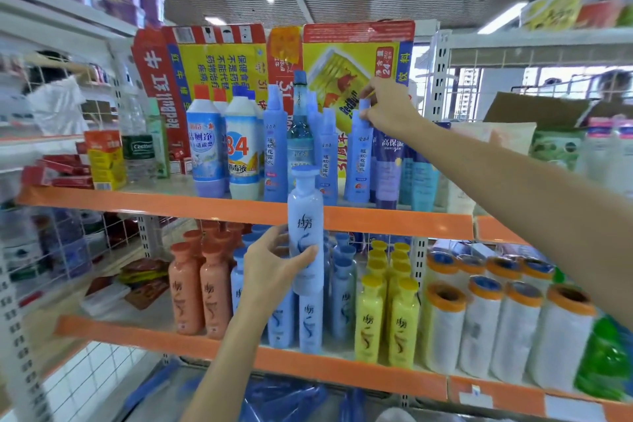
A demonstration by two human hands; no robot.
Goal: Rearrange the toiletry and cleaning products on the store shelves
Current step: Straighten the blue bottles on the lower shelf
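both hands are busy at the shelves: the left hand [274,271] is wrapped around the lower body of a pale blue shampoo bottle [305,233], thumb on its right face and fingers behind, holding it upright in the air in front of the orange edge of the upper shelf [394,221]. below and behind that bottle, on the lower shelf [308,368], stand rows of the same kind of bottle: blue shampoo bottles [310,322] in the middle, salmon-coloured bottles [200,288] to their left, yellow bottles [387,315] to their right, and further right white film rolls with orange ends [479,322], with a green pouch [603,360] at the far right edge. to the far left of that shelf lie some flat packets [140,284]. the right hand [385,103] reaches higher and farther, its fingers pinched shut on the cap of a tall blue spray bottle [359,161] that stands on the upper shelf. to the left of it stand more blue spray bottles [275,147], a clear blue glass bottle [300,127], a white disinfectant bottle marked 84 [242,151] and a toilet cleaner bottle with an orange cap [204,144]. just right of the gripped bottle are purple and teal tubes [390,164]. behind the row leans flattened red and yellow red bull cardboard [342,58].
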